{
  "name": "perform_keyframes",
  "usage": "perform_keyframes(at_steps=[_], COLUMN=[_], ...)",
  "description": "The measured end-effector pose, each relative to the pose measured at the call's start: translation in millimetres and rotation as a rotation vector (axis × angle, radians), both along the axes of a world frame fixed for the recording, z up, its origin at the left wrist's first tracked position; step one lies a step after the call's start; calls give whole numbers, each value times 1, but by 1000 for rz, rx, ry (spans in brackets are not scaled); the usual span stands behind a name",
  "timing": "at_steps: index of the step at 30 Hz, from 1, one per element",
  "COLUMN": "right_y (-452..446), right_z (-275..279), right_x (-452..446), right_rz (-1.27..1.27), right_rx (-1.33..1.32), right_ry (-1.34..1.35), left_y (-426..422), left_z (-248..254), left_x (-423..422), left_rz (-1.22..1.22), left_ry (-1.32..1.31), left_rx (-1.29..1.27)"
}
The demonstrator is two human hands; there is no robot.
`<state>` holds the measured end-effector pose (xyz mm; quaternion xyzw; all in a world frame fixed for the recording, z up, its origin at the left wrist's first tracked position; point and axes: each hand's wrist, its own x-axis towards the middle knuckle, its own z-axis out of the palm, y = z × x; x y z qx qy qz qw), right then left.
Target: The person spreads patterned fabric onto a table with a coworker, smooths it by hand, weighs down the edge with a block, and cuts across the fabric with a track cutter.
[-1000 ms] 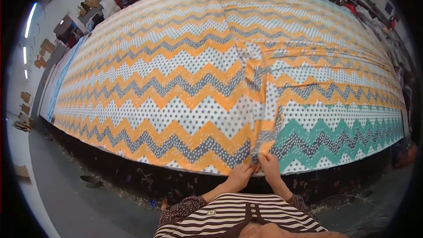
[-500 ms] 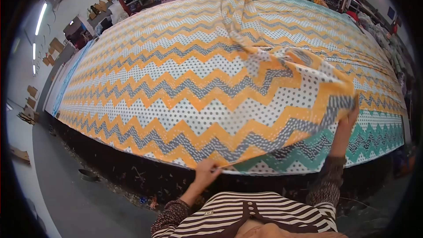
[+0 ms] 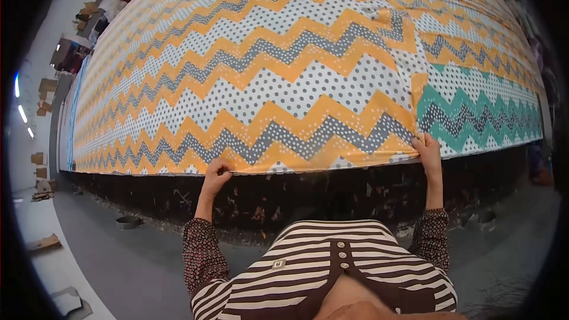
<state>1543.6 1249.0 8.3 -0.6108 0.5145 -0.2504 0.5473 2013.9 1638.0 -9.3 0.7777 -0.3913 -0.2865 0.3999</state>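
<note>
A large sheet of orange, grey and white zigzag fabric (image 3: 302, 92) with dots covers most of a wide table. My left hand (image 3: 217, 173) pinches its near edge at the table's front. Further right, my right hand (image 3: 428, 147) grips the same fabric near its folded, bunched right end. Beneath that end, a green, white and dark zigzag fabric (image 3: 474, 109) shows on the right. The orange fabric lies mostly flat between my hands, with loose folds running away from me above my right hand.
The table's dark front side (image 3: 320, 195) drops below the fabric edge, close to my body. A round dark object (image 3: 129, 222) sits on the grey floor at left. Brown cardboard pieces (image 3: 46, 90) hang on the left wall. More orange fabric lies wrinkled at the far right.
My right hand has come down and left, lowering the lifted fabric corner to the front edge. My left hand has moved left along the edge. The view has tilted down; the person opposite is out of sight.
</note>
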Motion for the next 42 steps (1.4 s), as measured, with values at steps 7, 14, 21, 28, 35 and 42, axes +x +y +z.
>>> perform_keyframes(at_steps=[7,14,21,28,35,42], right_y=[-1,5,15,-32,-263,-274], right_z=[-16,-9,3,11,73,42], right_x=[-8,0,7,62,-51,-285], right_rz=[99,138,266,111,-473,-305], right_rx=[-255,-278,-515,204,75,159], right_ry=[333,667,612,-670,-1175,-985], left_y=[-15,-76,-265,-267,-265,-266], left_z=[19,33,7,5,9,2], left_x=[1,-42,-271,-310,-319,-318], left_rz=[-149,-235,-510,-475,-387,-354], left_ry=[-219,-642,-238,-344,-358,-288], left_rx=[76,254,-298,-293,-213,-191])
